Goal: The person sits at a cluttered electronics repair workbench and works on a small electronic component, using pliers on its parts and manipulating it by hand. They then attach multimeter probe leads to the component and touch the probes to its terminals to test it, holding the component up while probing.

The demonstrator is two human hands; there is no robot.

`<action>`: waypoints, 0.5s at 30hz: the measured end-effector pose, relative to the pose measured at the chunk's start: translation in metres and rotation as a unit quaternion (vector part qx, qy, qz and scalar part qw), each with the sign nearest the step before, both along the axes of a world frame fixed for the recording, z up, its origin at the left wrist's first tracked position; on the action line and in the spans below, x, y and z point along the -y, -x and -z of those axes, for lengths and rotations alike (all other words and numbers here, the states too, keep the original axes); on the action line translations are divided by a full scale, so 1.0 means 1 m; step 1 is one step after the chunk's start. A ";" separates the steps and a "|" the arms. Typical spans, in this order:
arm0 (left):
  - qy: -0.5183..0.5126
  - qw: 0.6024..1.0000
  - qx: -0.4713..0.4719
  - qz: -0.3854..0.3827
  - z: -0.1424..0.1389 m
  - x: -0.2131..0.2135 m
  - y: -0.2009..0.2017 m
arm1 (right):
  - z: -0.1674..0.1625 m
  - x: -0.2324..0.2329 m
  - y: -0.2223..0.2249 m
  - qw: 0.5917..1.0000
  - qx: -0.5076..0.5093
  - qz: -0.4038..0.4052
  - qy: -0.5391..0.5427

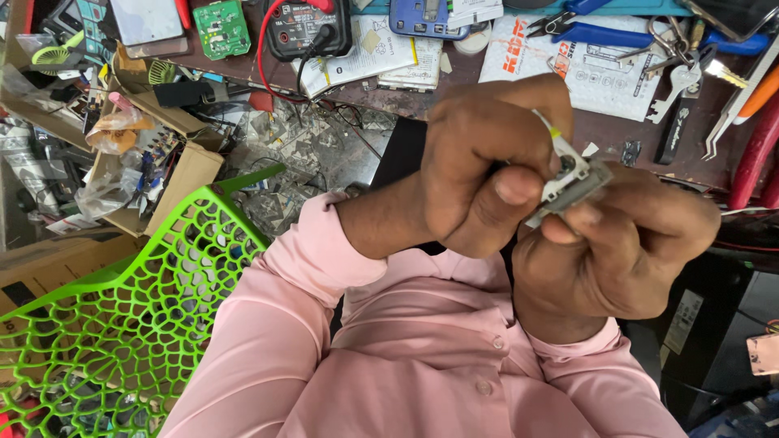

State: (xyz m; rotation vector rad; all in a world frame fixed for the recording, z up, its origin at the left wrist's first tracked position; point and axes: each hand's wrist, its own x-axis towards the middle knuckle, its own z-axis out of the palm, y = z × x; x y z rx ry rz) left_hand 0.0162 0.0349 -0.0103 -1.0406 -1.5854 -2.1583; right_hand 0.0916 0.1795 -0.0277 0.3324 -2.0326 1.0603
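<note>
At the far left a green lattice plastic chair (122,324) stands beside open cardboard boxes (154,162) of loose parts. On the bench edge above lie a green circuit board (221,28) and a black multimeter (308,28) with red lead. In the middle, close to the pink shirt (422,357), the person's left hand (487,162) is curled almost into a fist, thumb and forefinger pinching a small white-and-grey part (572,182), perhaps a connector module. The right hand (625,243) cups it from below, fingers closed on its grey lower edge. A firm pinch near the edges, with the part kept well in view, looks the surest way to work it. Keys (677,77) and blue-handled pliers (600,24) lie further right.
</note>
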 end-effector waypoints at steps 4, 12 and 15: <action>0.019 1.000 0.013 0.008 -0.002 0.002 -0.001 | 0.000 0.001 0.002 1.000 -0.015 -0.011 0.016; 0.030 0.999 0.038 0.020 -0.002 0.003 -0.003 | -0.004 -0.002 0.008 0.998 -0.049 -0.028 -0.007; 0.015 0.998 0.050 0.037 -0.001 0.004 -0.005 | -0.004 -0.002 0.008 0.997 -0.058 -0.040 -0.012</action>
